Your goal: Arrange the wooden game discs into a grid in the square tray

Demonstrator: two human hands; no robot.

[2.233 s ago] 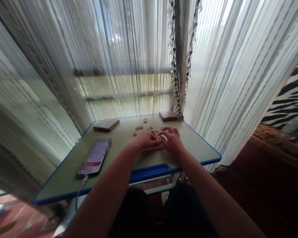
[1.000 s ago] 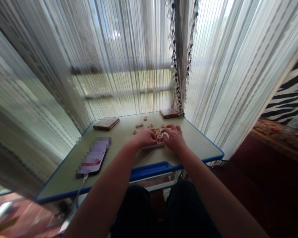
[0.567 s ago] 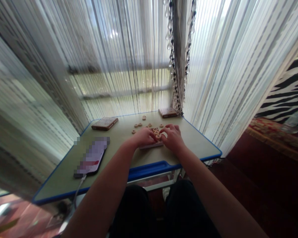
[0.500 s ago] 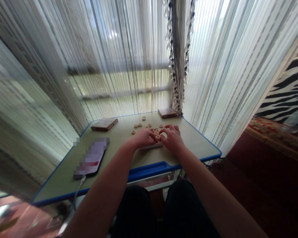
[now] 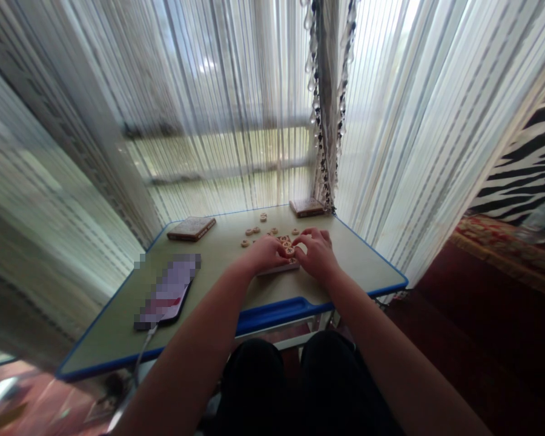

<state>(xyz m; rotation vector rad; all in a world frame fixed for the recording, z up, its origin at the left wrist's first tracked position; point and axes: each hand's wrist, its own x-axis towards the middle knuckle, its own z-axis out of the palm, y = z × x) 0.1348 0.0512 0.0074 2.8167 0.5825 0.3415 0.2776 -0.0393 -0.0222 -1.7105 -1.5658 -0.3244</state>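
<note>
Round wooden Chinese chess pieces [image 5: 290, 251] with carved marks lie in a low, pale-sided box [image 5: 279, 267] near the middle of the table. My left hand [image 5: 269, 251] reaches over the box, its bent fingers pressing at the left side of a piece. At the same piece, from the right, is my right hand [image 5: 317, 251], with thumb and index finger curved in towards it. Parts of the box and its pieces are hidden beneath my left hand. Several loose Chinese chess pieces [image 5: 249, 232] lie on the table beyond the hands.
A flat wooden box [image 5: 191, 229] sits at the table's back left, another flat box [image 5: 306, 208] at the back right. A phone [image 5: 170, 290] with a white cable [image 5: 145, 348] lies at the left. Blue edging rims the table [image 5: 358, 266]; string curtains [image 5: 236, 121] hang behind.
Both hands stay at the box, with small finger movements around the pieces. The box shows slightly farther right. Loose pieces and phone keep their places.
</note>
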